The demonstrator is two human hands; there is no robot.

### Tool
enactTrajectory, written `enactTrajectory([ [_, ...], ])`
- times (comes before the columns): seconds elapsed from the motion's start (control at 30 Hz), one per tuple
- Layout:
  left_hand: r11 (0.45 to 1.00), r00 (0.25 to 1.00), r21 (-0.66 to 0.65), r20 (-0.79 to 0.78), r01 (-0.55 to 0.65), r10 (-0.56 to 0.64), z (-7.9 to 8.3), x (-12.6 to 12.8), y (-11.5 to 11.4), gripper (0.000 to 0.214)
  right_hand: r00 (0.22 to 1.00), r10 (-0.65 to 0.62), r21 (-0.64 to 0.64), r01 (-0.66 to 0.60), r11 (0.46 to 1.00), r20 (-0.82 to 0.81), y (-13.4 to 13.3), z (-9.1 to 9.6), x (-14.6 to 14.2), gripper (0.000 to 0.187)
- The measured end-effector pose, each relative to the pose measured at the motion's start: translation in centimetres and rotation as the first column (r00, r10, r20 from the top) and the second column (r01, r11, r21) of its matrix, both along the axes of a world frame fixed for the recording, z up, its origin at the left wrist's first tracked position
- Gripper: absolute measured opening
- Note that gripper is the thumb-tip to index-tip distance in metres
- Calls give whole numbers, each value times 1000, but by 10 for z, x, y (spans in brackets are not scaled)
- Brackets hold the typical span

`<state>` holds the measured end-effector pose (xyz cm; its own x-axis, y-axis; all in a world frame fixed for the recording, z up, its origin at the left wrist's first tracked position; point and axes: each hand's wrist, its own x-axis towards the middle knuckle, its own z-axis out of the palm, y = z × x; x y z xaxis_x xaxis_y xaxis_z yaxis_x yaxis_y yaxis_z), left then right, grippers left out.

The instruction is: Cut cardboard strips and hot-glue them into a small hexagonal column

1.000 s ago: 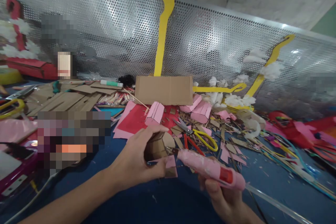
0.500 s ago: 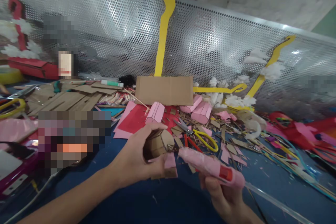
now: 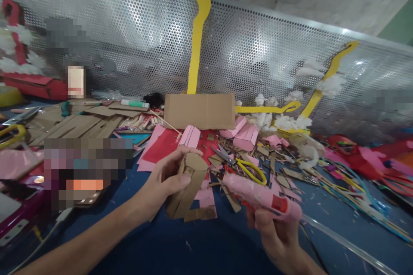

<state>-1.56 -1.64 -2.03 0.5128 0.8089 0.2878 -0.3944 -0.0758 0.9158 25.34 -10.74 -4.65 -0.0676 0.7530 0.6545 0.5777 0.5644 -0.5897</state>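
From where I stand, the left hand is pinching the brown cardboard piece, thumb flat on its near face and fingers curled around the far side. Half a second ago that hand made a wide arch, and the hollow inside of the piece showed beneath it; now the piece is turned, its rounded end up beside the fingertips and its long side slanting down toward the blue tabletop below the thumb.

The right hand keeps its fingers wrapped around the handle of the pink glue gun. The gun's front end, right by the cardboard earlier, now stands apart from it, to the right of the left hand's pinch. A clear glue stick juts out behind the right hand.

Just right of the left thumb, more of the pink paper scrap shows than before. The yellow-handled scissors lie beyond the gun, and a pink block sits just past the left fingers, on the red sheet. Farther out, the cardboard box stays where it was.
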Motion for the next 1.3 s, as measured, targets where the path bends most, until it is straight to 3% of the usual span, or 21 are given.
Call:
enactTrajectory([
  [0.13, 995, 995, -68, 63, 76, -71, -5, 2, 2, 53, 999, 26, 64, -27, 998, 19, -1, -1, 1, 34],
  [0.33, 975, 990, -177, 76, 134, -122, -2, 3, -1, 46, 999, 21, 66, -23, 998, 24, -1, -3, 1, 35],
  [0.47, 963, 992, -241, 59, 120, -109, -5, 4, 0, 45, 997, 61, 86, -65, 994, 39, 0, 2, -1, 32],
  [0.63, 997, 996, -38, -57, -69, 67, -4, 5, -2, 44, 997, 72, 77, -72, 994, 11, 1, 7, -4, 35],
  [0.8, 949, 950, 243, -188, -202, 250, 2, 7, -5, 37, 998, 68, 63, -68, 996, -10, 0, 3, 0, 38],
  [1.07, 929, 931, 301, -224, -215, 288, 6, 10, -11, 37, 1000, 25, 31, -25, 999, 2, -3, -17, 10, 37],
  [1.3, 920, 929, 338, -233, -199, 287, 1, 8, -9, 44, 996, 25, -46, -22, 999, 88, -6, -18, 17, 39],
])
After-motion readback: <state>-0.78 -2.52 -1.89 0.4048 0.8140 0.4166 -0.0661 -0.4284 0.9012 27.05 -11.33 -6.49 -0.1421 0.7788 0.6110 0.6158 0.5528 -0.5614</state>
